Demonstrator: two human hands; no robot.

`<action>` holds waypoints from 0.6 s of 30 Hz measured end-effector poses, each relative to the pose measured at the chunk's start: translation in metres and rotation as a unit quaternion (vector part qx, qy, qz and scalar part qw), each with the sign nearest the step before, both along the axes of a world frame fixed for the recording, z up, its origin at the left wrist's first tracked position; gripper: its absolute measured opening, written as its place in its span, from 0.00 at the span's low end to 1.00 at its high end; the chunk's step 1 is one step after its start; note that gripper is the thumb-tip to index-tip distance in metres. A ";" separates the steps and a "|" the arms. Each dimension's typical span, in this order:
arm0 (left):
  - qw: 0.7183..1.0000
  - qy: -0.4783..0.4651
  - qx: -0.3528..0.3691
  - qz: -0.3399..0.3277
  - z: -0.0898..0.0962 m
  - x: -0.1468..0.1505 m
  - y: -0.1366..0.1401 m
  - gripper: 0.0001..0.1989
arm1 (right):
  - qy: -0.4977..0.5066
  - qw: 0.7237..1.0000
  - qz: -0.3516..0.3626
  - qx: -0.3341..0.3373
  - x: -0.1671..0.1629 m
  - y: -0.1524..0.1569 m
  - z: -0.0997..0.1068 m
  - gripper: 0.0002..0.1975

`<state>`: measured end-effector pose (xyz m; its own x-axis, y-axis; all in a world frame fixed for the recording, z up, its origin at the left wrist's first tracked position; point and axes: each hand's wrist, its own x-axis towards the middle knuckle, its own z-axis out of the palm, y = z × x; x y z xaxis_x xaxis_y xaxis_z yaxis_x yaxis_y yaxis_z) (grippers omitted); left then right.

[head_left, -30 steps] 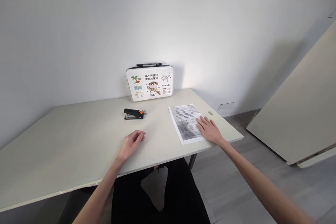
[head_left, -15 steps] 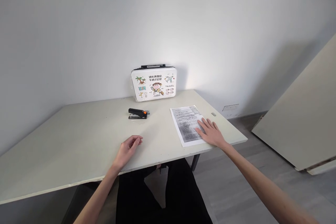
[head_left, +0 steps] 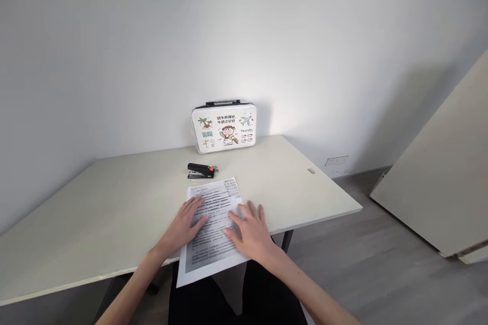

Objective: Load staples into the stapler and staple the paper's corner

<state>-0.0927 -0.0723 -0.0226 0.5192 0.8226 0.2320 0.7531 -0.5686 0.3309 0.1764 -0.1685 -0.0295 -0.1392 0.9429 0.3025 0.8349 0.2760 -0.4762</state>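
Observation:
A printed sheet of paper (head_left: pixel 213 228) lies in front of me, its lower part jutting over the table's near edge above my lap. On its left side rests my left hand (head_left: pixel 186 222), open, fingers stretched flat. My right hand (head_left: pixel 252 228) lies spread on the paper's right side, also open. Whether there is more than one sheet I cannot tell. Just beyond the paper's top edge sits a black stapler (head_left: pixel 201 170) with an orange part at its right end.
A white case (head_left: pixel 224 129) with cartoon prints and a black handle stands against the wall. A small grey piece (head_left: pixel 311 170) lies toward the right end of the table (head_left: pixel 114 203). Right of the table, a large pale panel (head_left: pixel 438 183) stands on the floor.
The paper has slid left and toward me, with my right hand on it. My left hand has opened from a loose curl and now lies on the paper. The stapler has stayed put.

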 end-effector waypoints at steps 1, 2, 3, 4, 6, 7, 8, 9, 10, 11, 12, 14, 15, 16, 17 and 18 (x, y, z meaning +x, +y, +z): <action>0.999 0.034 -0.003 0.008 -0.001 -0.010 0.001 0.32 | 0.016 1.000 0.021 0.009 -0.005 0.003 0.000 0.25; 0.998 0.063 -0.003 0.016 -0.001 -0.021 0.002 0.32 | 0.037 0.998 0.044 0.017 -0.005 0.006 0.000 0.22; 0.996 0.087 -0.001 0.024 -0.001 -0.032 0.002 0.32 | 0.060 0.996 0.064 0.023 -0.002 0.011 0.000 0.19; 0.994 0.103 0.004 0.031 0.000 -0.041 0.002 0.32 | 0.084 0.993 0.080 0.026 0.004 0.017 -0.002 0.17; 0.992 0.119 0.016 0.046 0.002 -0.055 0.003 0.32 | 0.120 0.989 0.084 0.028 0.024 0.031 -0.005 0.16; 0.991 0.123 0.019 0.052 0.002 -0.059 0.004 0.32 | 0.128 0.989 0.074 0.028 0.036 0.038 -0.008 0.16; 0.990 0.125 0.020 0.059 0.002 -0.061 0.005 0.33 | 0.131 0.989 0.062 0.028 0.047 0.045 -0.010 0.15; 0.990 0.126 0.019 0.064 0.003 -0.061 0.007 0.33 | 0.131 0.990 0.050 0.028 0.057 0.051 -0.012 0.14; 0.990 0.124 0.016 0.068 0.002 -0.060 0.009 0.33 | 0.133 0.990 0.040 0.027 0.066 0.056 -0.014 0.14; 0.990 0.120 0.013 0.069 0.002 -0.058 0.010 0.32 | 0.136 0.990 0.029 0.027 0.072 0.059 -0.015 0.14; 0.991 0.115 0.010 0.068 0.001 -0.056 0.012 0.32 | 0.140 0.990 0.020 0.026 0.077 0.061 -0.016 0.14; 0.993 0.096 0.008 0.069 -0.001 -0.055 0.016 0.33 | 0.145 0.989 0.009 0.022 0.079 0.062 -0.017 0.14; 0.994 0.083 0.011 0.071 -0.003 -0.057 0.018 0.33 | 0.145 0.989 0.007 0.017 0.079 0.061 -0.017 0.15; 0.995 0.068 0.017 0.074 -0.004 -0.060 0.020 0.33 | 0.144 0.989 0.007 0.013 0.078 0.060 -0.016 0.15; 0.995 0.053 0.025 0.078 -0.006 -0.065 0.023 0.33 | 0.142 0.990 0.008 0.008 0.076 0.059 -0.016 0.15; 0.995 0.042 0.033 0.084 -0.007 -0.072 0.027 0.32 | 0.140 0.990 0.008 0.004 0.075 0.059 -0.016 0.16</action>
<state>-0.1643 -0.0454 -0.0297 0.3950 0.8839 0.2504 0.8631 -0.4504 0.2285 0.2518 -0.1100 -0.0460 -0.0634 0.9389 0.3384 0.6662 0.2923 -0.6861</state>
